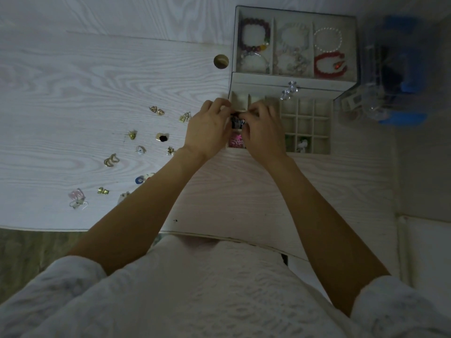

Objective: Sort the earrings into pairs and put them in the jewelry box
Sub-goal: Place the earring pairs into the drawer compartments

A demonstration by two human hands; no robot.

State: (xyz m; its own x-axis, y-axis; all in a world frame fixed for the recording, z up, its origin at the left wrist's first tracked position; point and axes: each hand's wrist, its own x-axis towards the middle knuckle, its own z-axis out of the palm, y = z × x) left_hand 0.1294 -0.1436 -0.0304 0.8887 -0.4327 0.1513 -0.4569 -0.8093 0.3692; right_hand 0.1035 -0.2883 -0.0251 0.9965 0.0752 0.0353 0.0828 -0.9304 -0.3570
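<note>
1. The cream jewelry box with small square compartments (305,123) stands on the pale wood-grain table (97,81), with its drawer tray pulled out toward the person.
2. Both hands meet over the left side of this tray. The left hand (207,128) and the right hand (263,128) have curled fingers, and together they pinch a small dark earring pair with a blue spot (236,121) just above a compartment.
3. It is too small to tell if the dark earrings already touch the bottom of the compartment.
4. Just below the hands, a pink earring pair (236,141) lies in the nearest left compartment.
5. In the nearest row on the right, a white earring pair (302,143) lies in one compartment, and something green (289,140) in the one beside it.
6. The upper tray of the box holds bracelets: a dark purple bead bracelet (253,35), a white pearl bracelet (327,40) and a red bead bracelet (329,64).
7. To the left of the box, other earrings lie on the table in small groups, apart from each other: gold heart-shaped earrings (157,110), gold crescent earrings (111,160) and a pink and clear earring group (77,197).
8. A round brass-coloured knob (221,61) is on the table near the upper left corner of the box.
</note>
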